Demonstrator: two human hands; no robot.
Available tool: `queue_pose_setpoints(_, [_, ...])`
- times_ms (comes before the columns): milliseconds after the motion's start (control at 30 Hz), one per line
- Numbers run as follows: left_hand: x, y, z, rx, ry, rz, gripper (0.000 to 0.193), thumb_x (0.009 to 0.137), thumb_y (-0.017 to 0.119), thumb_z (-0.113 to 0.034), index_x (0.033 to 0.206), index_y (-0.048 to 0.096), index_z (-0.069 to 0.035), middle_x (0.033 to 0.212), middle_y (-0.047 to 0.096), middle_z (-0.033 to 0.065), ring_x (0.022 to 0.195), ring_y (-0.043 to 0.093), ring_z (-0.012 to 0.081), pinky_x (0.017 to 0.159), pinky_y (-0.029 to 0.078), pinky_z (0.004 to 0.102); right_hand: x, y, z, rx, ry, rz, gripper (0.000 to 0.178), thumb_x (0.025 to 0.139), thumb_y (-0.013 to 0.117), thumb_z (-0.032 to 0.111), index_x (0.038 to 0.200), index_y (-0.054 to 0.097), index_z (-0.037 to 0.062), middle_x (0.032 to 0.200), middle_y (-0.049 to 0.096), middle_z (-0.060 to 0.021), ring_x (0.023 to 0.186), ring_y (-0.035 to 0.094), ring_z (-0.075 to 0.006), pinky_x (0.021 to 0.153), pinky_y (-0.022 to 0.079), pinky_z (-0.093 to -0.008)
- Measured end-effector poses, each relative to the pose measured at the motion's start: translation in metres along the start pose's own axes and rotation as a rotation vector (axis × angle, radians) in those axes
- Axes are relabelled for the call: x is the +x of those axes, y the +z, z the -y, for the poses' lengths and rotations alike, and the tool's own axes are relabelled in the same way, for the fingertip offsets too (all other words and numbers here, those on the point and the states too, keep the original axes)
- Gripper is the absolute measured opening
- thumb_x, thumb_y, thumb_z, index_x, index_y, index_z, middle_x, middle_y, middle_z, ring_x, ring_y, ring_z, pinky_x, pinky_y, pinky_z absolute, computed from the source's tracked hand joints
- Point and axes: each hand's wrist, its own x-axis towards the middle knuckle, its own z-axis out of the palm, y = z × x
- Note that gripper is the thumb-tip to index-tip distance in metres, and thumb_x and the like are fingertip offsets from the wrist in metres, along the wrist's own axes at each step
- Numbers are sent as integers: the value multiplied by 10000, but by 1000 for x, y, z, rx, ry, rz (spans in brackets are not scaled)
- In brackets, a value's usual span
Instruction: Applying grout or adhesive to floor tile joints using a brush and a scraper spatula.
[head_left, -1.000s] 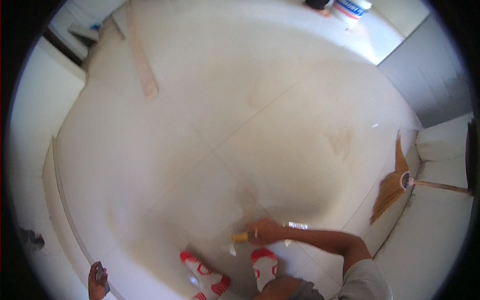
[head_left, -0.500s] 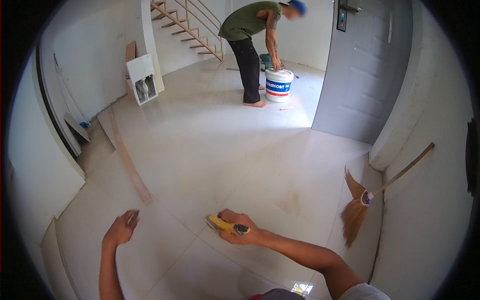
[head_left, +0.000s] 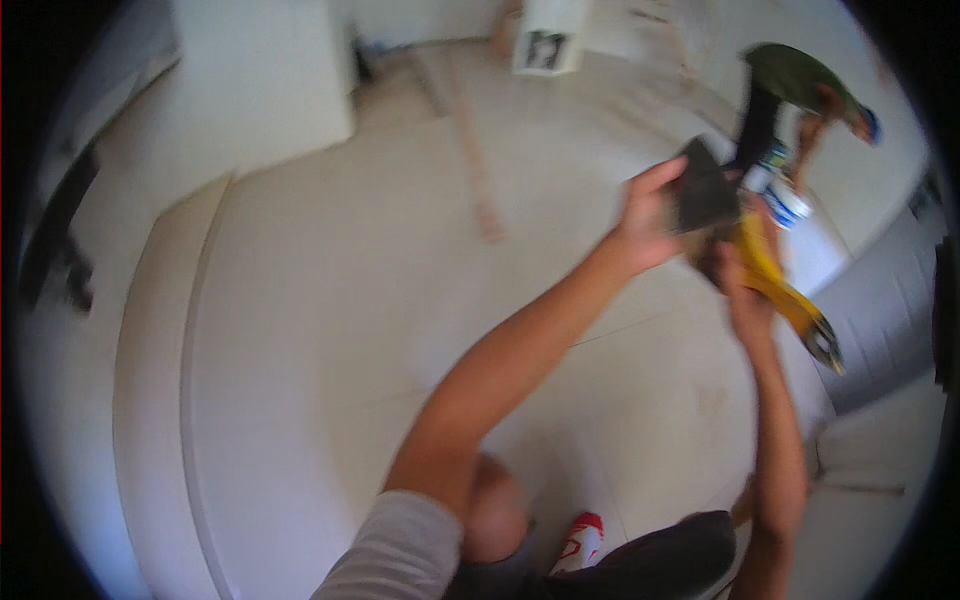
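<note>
Pale tiled floor [head_left: 330,330], with a wooden strip [head_left: 478,170] lying toward its far edge and a white box [head_left: 548,38] beyond. Both arms raised over the floor's right side, blurred. Left hand [head_left: 650,222] clamped on a dark flat blade [head_left: 705,190], thumb up along its edge. Right hand [head_left: 745,295] closed around a yellow-handled tool [head_left: 775,280], touching the blade, handle end pointing down-right. Another person [head_left: 800,95] bent over a white bucket [head_left: 785,200] near the far right corner. Red-and-white shoe [head_left: 580,540] at the near edge.
</note>
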Motion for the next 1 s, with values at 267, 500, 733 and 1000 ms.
queue_pose_setpoints(267, [-144,-36,-143,655,270,-614,252,730,653,-127,936,580,-1,881,608,78,816,587,164,763,470,291,8,66,3,361,455,476,508,879,543,298,1290,404,33,1270,452,-141,1158,433,-217,990,307,-327])
queue_pose_setpoints(500, [-385,-69,139,1154,-38,-1511,383,787,648,-359,893,549,-4,789,569,43,741,503,134,695,424,306,2,65,-38,510,417,774,523,841,591,237,1268,405,-3,1087,543,-93,941,535,-153,754,468,-243])
queue_pose_setpoints(733, [-442,7,243,1253,-213,-1682,392,821,571,-378,823,497,7,674,542,151,617,519,260,594,404,358,-111,179,151,801,310,846,477,747,592,154,1197,466,57,976,588,-160,830,585,-302,734,473,-363])
queue_pose_setpoints(1000, [-480,-17,289,1491,-37,-1646,298,790,593,-320,890,543,-44,732,598,167,679,585,362,599,457,434,-282,192,363,1179,232,1055,461,770,545,277,1210,479,160,941,588,-203,838,576,-367,747,460,-453])
